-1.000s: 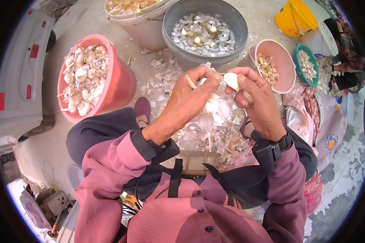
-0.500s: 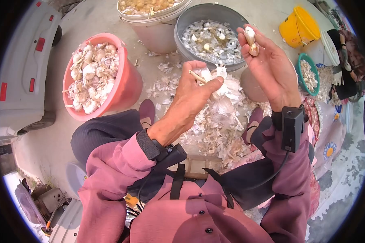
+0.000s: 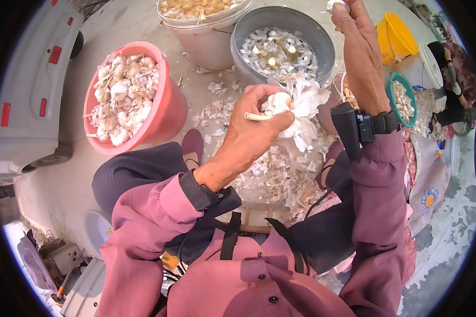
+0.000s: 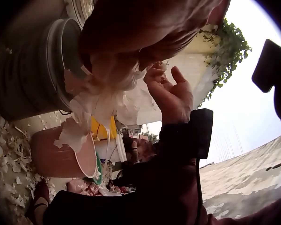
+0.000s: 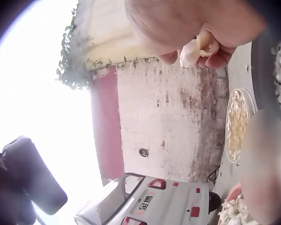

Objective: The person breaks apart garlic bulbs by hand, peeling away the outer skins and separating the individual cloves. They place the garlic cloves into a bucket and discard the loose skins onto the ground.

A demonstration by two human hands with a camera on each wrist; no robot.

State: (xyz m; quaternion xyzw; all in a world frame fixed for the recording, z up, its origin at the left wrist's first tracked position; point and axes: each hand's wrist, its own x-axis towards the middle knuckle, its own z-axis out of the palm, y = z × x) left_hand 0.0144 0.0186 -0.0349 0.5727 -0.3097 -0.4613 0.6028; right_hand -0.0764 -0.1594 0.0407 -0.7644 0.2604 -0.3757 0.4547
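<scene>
My left hand grips a partly opened garlic bulb, with its pale stem poking out past the fingers. Loose papery skin fans out from the bulb over the ground; in the left wrist view this skin hangs below the hand. Up at the top edge of the head view, my right hand is raised and pinches a garlic clove. The right wrist view shows the right hand from behind, with garlic cloves between its thumb and fingers.
Ahead stands a grey tub of water, skins and cloves, beside a white bucket. A pink bucket of garlic bulbs is at left. Green and yellow containers stand at right. Peeled skins litter the ground between the feet.
The right hand has parted from the left hand, turned palm up with cloves, then risen to the top edge of the head view. The left hand keeps the bulb in roughly the same place.
</scene>
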